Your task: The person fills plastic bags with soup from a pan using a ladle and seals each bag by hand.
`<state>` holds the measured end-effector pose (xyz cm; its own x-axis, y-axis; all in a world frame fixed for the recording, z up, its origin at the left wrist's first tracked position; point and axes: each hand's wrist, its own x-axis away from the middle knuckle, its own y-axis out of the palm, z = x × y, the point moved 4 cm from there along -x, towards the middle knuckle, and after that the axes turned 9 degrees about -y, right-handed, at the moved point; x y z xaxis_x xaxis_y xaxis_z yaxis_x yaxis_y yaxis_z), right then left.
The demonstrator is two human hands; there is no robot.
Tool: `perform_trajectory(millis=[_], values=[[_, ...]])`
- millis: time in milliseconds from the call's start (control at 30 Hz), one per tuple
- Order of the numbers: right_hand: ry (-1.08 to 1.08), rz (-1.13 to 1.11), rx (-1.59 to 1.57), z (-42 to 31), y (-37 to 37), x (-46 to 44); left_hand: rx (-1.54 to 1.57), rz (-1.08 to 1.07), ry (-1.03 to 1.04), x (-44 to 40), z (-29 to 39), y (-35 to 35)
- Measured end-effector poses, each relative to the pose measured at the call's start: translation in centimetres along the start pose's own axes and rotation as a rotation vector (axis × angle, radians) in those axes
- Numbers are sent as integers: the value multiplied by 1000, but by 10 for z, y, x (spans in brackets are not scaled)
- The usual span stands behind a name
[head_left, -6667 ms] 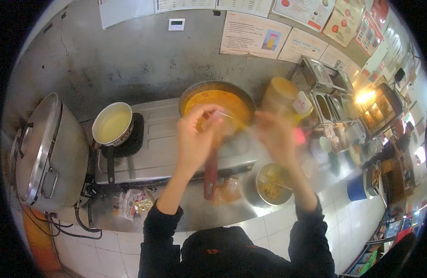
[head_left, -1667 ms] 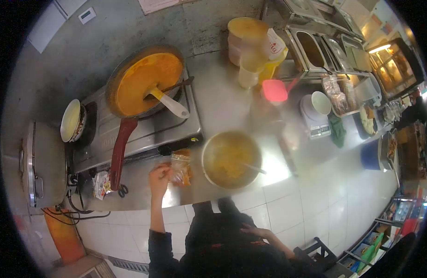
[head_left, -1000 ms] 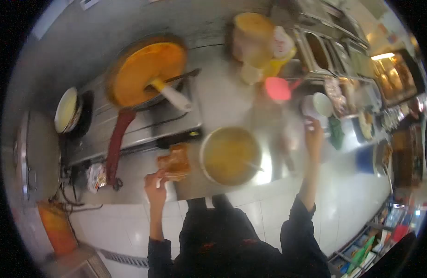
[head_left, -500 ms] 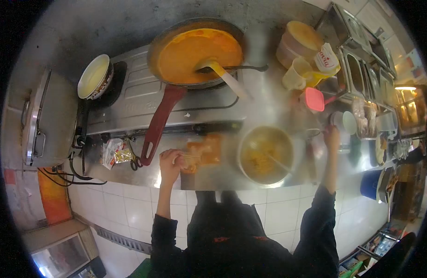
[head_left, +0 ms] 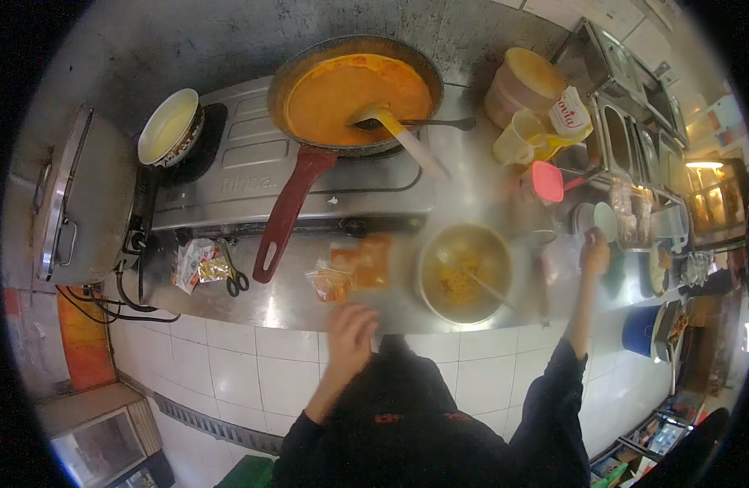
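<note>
My left hand hovers at the front edge of the counter, fingers loosely curled together, with nothing visible in them. Just above it lies a knotted clear plastic bag of orange sauce, beside more flat orange sauce bags. My right hand is at the right of the counter, fingers closed by a stack of round white lids; what they pinch is hidden. Between my hands stands a steel bowl with yellowish food and a spoon in it.
On the stove, a pan of orange sauce has its red handle toward me, and a ladle rests in it. Left are scissors, a white bowl and a large pot. Right are a jug and a pink-lidded container.
My left hand has let go of the knotted sauce bag and moved right and toward me. My right hand has shifted slightly right and down. The view has turned a little.
</note>
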<state>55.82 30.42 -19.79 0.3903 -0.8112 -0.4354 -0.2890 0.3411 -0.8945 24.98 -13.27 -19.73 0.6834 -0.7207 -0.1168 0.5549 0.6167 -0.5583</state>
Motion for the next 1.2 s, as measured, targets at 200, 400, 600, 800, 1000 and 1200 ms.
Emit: perform_trajectory(millis=[200, 400, 600, 800, 1000, 1200], values=[[-14, 328, -529, -117, -95, 74, 291, -290, 69, -8, 94, 49], [-113, -32, -984, -254, -127, 169, 458, -294, 14, -5, 112, 60], [-245, -95, -1069, -290, -127, 197, 538, -239, -189, 7, 73, 33], [-142, -251, -1176, -338, -125, 206, 496, -256, -301, 13, 32, -11], [-129, -460, -1252, -391, -111, 215, 351, -266, -206, 4, 10, -74], [213, -660, -1575, -440, -97, 231, 360, -336, -167, -7, -29, -111]])
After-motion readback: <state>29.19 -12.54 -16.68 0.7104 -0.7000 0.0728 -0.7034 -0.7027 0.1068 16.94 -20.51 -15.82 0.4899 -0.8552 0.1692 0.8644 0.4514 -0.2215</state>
